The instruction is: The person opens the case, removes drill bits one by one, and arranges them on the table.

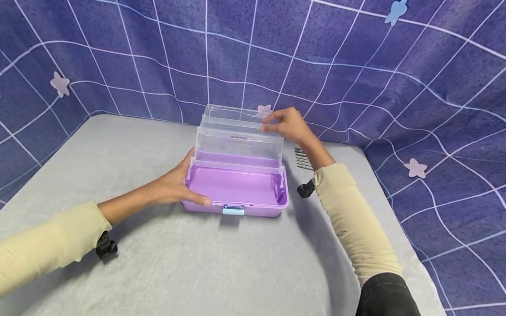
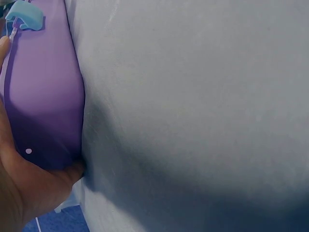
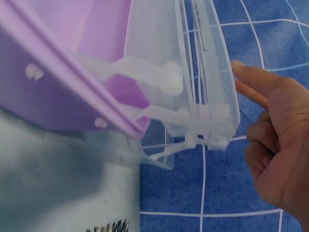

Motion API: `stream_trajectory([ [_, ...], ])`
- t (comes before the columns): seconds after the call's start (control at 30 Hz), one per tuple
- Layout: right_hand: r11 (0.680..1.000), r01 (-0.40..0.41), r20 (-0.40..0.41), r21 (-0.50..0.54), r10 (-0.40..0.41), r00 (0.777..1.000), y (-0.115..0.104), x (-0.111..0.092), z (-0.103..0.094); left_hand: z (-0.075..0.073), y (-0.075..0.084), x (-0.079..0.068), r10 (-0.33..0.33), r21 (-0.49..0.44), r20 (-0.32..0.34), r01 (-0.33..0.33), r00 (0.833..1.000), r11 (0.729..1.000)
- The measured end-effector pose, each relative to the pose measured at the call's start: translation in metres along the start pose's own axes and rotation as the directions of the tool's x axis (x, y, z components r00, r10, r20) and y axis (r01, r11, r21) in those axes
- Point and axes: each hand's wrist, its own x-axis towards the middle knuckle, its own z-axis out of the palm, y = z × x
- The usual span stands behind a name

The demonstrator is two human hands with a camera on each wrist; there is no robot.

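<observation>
A purple toolbox (image 1: 235, 184) with a light blue latch (image 1: 233, 210) stands on the table, its clear tiered trays (image 1: 241, 142) raised at the back. My left hand (image 1: 174, 182) grips its left end, thumb along the front rim; the left wrist view shows that hand (image 2: 36, 186) against the purple wall. Over the upper trays' right part hovers my right hand (image 1: 286, 125), thumb and index finger extended and slightly apart, nothing visible between them. In the right wrist view, its index finger is at the tray edge (image 3: 231, 87). A thin dark drill bit (image 3: 199, 24) lies in a tray.
Several drill bits (image 1: 302, 159) lie in a row on the grey table (image 1: 237, 267), right of the toolbox and partly behind my right forearm. A blue curtain (image 1: 245, 48) with a grid pattern and stars hangs behind the table and along its sides.
</observation>
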Motion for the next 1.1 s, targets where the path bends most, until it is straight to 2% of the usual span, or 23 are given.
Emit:
stream_trajectory([
  [0.23, 0.991, -0.035, 0.078, -0.126, 0.046, 0.996, -0.009, 0.009, 0.005, 0.000, 0.001, 0.000, 0.008, -0.007, 0.004, -0.008, 1.000, 1.000],
  [0.43, 0.977, -0.034, 0.101, -0.211, 0.056, 0.993, -0.011, 0.016, 0.007, 0.000, 0.001, 0.000, 0.005, 0.000, 0.007, -0.005, 1.000, 1.000],
  [0.63, 0.981, -0.028, 0.110, -0.193, 0.050, 0.993, -0.011, 0.017, 0.008, -0.001, 0.000, 0.000, 0.015, -0.009, 0.013, -0.014, 1.000, 1.000],
  [0.77, 0.983, -0.010, 0.143, -0.183, 0.036, 0.989, -0.012, 0.016, 0.010, -0.001, 0.000, 0.000, 0.015, -0.010, 0.015, -0.015, 1.000, 1.000],
  [1.1, 0.968, 0.055, 0.200, -0.243, -0.006, 0.980, -0.015, 0.017, 0.013, 0.000, -0.001, 0.002, 0.027, -0.020, 0.016, -0.027, 1.000, 0.999],
])
